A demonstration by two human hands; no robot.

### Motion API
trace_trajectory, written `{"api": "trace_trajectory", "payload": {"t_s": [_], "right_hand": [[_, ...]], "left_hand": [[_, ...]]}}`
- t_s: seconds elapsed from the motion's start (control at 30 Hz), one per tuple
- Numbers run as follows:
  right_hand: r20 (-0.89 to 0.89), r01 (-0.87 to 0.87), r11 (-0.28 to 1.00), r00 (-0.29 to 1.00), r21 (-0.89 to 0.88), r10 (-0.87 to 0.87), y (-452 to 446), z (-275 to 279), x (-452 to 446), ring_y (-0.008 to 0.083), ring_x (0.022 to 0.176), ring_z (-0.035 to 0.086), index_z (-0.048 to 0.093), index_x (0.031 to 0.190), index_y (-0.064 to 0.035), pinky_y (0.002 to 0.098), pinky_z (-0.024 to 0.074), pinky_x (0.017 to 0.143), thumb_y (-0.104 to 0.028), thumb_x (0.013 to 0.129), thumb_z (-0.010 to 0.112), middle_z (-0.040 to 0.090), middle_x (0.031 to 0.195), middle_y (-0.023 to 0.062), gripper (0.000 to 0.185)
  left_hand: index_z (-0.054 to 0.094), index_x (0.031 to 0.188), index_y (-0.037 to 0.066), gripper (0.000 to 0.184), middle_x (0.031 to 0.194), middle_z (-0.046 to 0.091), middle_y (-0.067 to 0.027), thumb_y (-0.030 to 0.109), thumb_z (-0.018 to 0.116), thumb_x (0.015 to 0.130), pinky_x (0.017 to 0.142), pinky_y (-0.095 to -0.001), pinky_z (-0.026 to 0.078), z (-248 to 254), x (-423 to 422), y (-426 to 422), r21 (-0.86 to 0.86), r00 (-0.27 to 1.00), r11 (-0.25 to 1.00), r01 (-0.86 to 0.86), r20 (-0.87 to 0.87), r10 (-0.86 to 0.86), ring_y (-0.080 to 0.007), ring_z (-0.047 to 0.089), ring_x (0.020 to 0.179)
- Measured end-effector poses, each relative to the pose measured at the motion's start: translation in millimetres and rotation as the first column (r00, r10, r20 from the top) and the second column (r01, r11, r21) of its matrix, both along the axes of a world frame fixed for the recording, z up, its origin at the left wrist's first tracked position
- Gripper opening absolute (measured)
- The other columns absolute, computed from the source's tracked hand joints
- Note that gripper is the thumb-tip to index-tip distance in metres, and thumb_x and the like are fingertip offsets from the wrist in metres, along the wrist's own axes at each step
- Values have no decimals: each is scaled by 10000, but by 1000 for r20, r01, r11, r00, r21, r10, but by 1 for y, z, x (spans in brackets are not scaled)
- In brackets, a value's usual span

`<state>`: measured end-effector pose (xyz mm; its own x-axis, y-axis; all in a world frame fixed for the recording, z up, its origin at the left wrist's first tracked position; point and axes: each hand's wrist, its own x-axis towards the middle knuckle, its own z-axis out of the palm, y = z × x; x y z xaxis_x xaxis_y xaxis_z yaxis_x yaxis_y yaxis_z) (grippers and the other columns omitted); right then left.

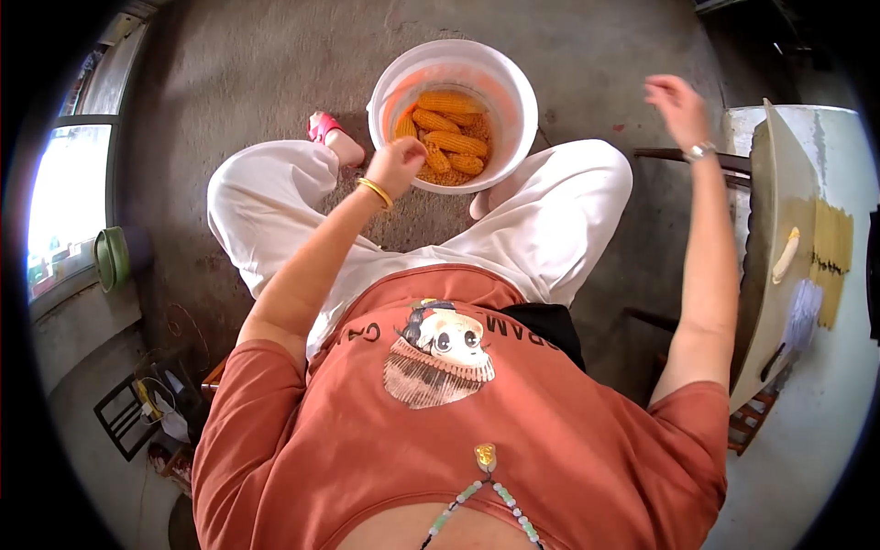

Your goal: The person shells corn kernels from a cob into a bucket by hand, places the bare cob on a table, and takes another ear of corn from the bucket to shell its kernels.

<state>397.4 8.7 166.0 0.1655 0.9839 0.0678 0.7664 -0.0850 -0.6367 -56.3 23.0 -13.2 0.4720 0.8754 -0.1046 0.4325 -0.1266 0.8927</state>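
Note:
Between my knees stands a white bucket (524, 110) with several ears of yellow corn (458, 143) lying on loose kernels (456, 178). My left hand (399, 166), with a gold bangle at the wrist, is over the bucket's near left rim. Its fingers are curled closed, and whatever they may hold is hidden. Out to the right, away from the bucket, my right hand (679, 112) is raised above the floor near the table. The fingers are loosely bent and apart, with nothing visible in them.
At the right is a table (759, 206) with a pale bare corncob (786, 255) on its top. A dark wooden bar (674, 156) juts out below my right hand. My legs flank the bucket. A green basin (112, 259) is by the window at left.

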Motion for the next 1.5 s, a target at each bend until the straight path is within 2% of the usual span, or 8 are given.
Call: {"api": "trace_trajectory", "payload": {"t_s": [0.27,0.47,0.67,0.7,0.9,1.13,1.37,1.5], "right_hand": [[-30,-466,755,859,-461,511,94,-188,-185,256,927,627,652,1014,-89,347,485,835,-260,797,591,664,997,112,283],[20,-320,441,790,-838,613,74,-289,-268,302,972,606,646,1061,-54,367,463,864,-272,784,557,645,1030,177,364],[146,-212,496,796,-842,588,63,-340,-288,306,1055,566,623,1133,-69,370,425,917,-392,762,550,607,1130,182,498],[42,-207,320,780,-924,625,74,-300,-298,316,1262,408,525,1257,-55,408,308,1047,-315,849,395,461,1330,194,501],[88,-149,372,831,-916,549,69,-366,-310,305,1271,401,406,1350,-46,380,344,1041,-330,805,550,360,1411,180,630],[153,-71,508,910,-858,386,66,-338,-317,282,1248,435,538,1247,-66,352,377,1008,-409,744,616,475,1320,185,615],[-114,-267,557,949,-786,294,79,-303,-238,204,823,607,649,1058,-55,341,474,732,-440,699,681,656,901,131,527],[-138,-236,629,970,-741,201,67,-231,-228,251,936,629,656,1048,-36,315,474,825,-409,701,685,649,1033,167,511]], "left_hand": [[609,900,-2,101,771,613,-8,52,585,818,655,-205,452,-14,-38,36,-128,971,970,-208,90,220,-68,565,715],[655,835,2,125,679,630,-82,98,616,764,596,-276,470,-18,-27,40,-224,877,865,-449,77,474,-134,577,608],[641,794,2,80,654,595,-69,58,613,745,579,-263,462,-1,-12,36,-176,827,824,-539,79,557,-126,554,581],[629,791,-1,61,654,592,-69,31,611,742,572,-256,457,6,-10,37,-203,815,810,-551,80,574,-127,550,576],[595,784,0,46,706,562,-96,-2,598,738,565,-278,460,13,-5,36,-145,819,822,-551,96,565,-180,558,586],[586,773,5,50,708,559,-107,12,599,725,581,-308,467,14,-3,37,-36,833,837,-546,85,547,-229,563,612],[610,756,35,45,703,589,-101,69,605,726,605,-339,477,2,-5,37,67,835,833,-549,22,549,-240,587,644],[606,748,51,63,729,616,-100,111,608,732,621,-367,486,-4,-9,36,183,868,857,-482,-36,496,-275,602,680]]}}
